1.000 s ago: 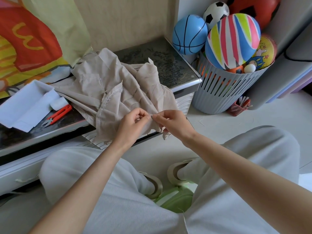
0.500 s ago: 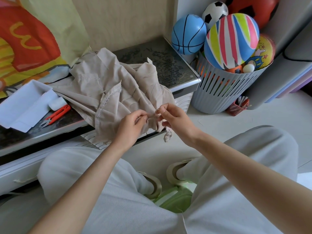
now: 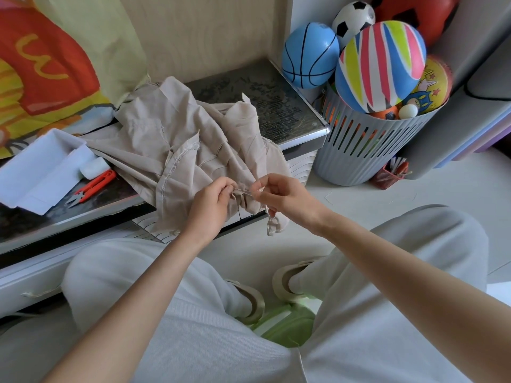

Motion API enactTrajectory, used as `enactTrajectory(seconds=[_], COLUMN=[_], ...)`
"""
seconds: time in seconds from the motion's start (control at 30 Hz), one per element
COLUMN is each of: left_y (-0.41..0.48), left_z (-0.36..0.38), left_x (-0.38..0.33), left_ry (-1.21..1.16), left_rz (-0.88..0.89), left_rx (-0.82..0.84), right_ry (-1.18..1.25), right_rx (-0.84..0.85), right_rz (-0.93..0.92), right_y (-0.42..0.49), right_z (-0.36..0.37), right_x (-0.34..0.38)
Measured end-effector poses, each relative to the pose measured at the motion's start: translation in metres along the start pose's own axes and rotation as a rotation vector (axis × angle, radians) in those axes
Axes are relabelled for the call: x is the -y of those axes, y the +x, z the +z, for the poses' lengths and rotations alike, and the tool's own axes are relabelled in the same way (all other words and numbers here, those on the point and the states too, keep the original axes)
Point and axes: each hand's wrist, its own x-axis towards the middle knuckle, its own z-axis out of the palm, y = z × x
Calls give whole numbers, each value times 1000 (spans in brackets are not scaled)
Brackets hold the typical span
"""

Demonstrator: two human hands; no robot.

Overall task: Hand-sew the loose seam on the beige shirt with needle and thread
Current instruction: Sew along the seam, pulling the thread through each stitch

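Closest to us are our knees in pale grey trousers (image 3: 166, 313). Just past them, our two hands meet at the edge of the table (image 3: 276, 100). Our left hand (image 3: 213, 203) curls its fingers round a bunched bit of the beige shirt (image 3: 177, 139). Our right hand (image 3: 284, 197) pinches the needle (image 3: 246, 192) between thumb and finger, with its tip at the cloth. The thread is too thin to see.

The shirt lies in a crumpled heap on the dark table, and one part hangs over the edge by our hands. We think it is light, soft and floppy, so it will slip and fold if we let go. It is best to hold it right beside the seam and keep that bit tight. The needle is tiny, sharp and slippery, so we pinch it firmly.

Further left lie red thread snips (image 3: 94, 186), a white spool (image 3: 94, 167) and a white box (image 3: 41, 172). Far off on the right, a grey basket (image 3: 367, 150) holds bright balls.
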Motion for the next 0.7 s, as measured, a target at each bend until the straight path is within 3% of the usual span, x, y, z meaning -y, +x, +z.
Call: enactTrajectory(seconds=[0.13, 0.27, 0.4, 0.57, 0.7], left_y=[-1, 0, 1, 3, 0], left_z=[2, 2, 2, 1, 2], left_x=[1, 7, 6, 8, 9], left_ry=[19, 20, 13, -13, -83], left_rz=[0, -27, -23, 43, 45], left_rx=[-24, -22, -30, -49, -19], right_ry=[-147, 81, 113, -157, -369], right_rx=[-40, -118, -52, 108, -31], right_rz=[4, 1, -5, 57, -80], right_y=[1, 1, -2, -9, -11], right_z=[0, -6, -8, -12, -8], right_x=[-4, 0, 3, -4, -7])
